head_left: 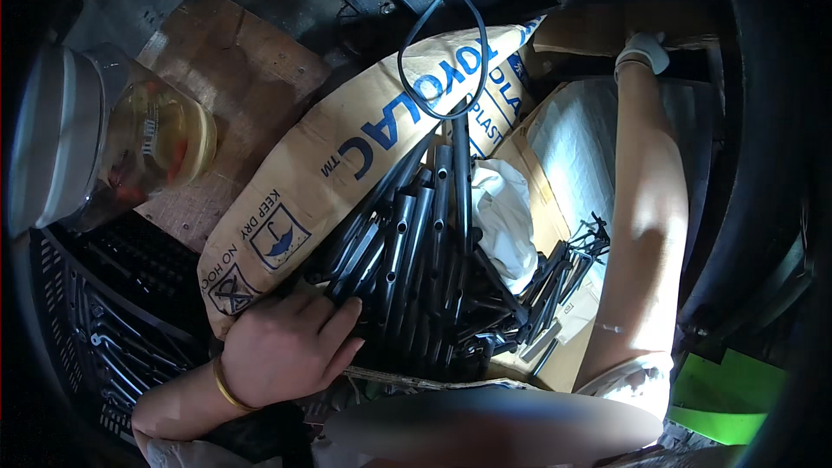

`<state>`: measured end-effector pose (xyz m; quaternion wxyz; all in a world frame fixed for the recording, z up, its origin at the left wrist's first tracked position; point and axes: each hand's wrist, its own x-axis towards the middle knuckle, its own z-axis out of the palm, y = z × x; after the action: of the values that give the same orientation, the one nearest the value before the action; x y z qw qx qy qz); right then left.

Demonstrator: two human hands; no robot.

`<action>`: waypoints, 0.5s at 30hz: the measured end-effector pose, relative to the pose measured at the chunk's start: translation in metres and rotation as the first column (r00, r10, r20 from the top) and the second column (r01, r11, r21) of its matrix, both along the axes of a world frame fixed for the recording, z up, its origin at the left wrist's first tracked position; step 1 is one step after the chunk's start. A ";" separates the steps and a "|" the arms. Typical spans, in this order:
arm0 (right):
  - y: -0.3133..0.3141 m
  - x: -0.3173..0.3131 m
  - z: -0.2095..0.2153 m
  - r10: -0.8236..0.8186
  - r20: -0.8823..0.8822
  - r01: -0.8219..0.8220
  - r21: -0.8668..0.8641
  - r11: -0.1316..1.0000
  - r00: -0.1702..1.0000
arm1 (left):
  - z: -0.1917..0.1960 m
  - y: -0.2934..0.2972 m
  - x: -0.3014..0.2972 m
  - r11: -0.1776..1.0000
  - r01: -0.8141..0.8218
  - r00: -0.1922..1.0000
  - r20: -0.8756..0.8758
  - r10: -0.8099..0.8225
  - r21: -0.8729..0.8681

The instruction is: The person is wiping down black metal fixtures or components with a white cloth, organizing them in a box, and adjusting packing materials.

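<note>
My left hand [290, 347], with a gold bangle on the wrist, rests at the near end of a pile of long black plastic bars [425, 243] with holes along them. Its fingers curl around the lower end of one bar. The pile lies in an open cardboard box [537, 208], partly on a tan paper sack [347, 156] with blue print. My right hand does not show. A bare limb [646, 234], seemingly my leg, runs up the right side and ends in a white covering [643, 50].
A black slatted crate [113, 312] holding more black parts stands at the lower left. Above it lies a clear jar [130, 139] with a white lid on a wooden board. A white cloth [507, 208], a black cable [459, 0] and a green object [728, 390] are nearby.
</note>
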<state>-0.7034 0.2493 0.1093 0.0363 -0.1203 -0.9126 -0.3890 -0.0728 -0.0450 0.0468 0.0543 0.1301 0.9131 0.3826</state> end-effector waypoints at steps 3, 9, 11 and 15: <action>-0.028 0.027 -0.103 0.171 -0.011 -0.172 -0.030 0.985 0.985 | -0.001 0.001 -0.004 0.997 -0.017 0.997 0.068 0.022 -0.077; 0.067 -0.073 -0.080 0.297 -0.176 -0.345 -0.468 0.814 0.939 | -0.004 -0.001 -0.008 1.000 0.003 0.999 0.047 -0.001 -0.023; 0.069 -0.088 -0.038 0.251 -0.173 -0.305 -0.529 0.792 0.952 | -0.004 -0.001 -0.008 0.999 0.045 0.993 0.114 -0.042 -0.022; 0.036 -0.065 0.005 0.241 -0.113 -0.266 -0.377 0.887 0.964 | -0.006 -0.005 -0.007 0.997 0.076 0.992 0.099 -0.076 -0.001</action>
<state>-0.7680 0.2858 0.1139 0.0908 -0.0170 -0.9778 -0.1881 -0.0801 -0.0502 0.0412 0.1144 0.1456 0.9045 0.3841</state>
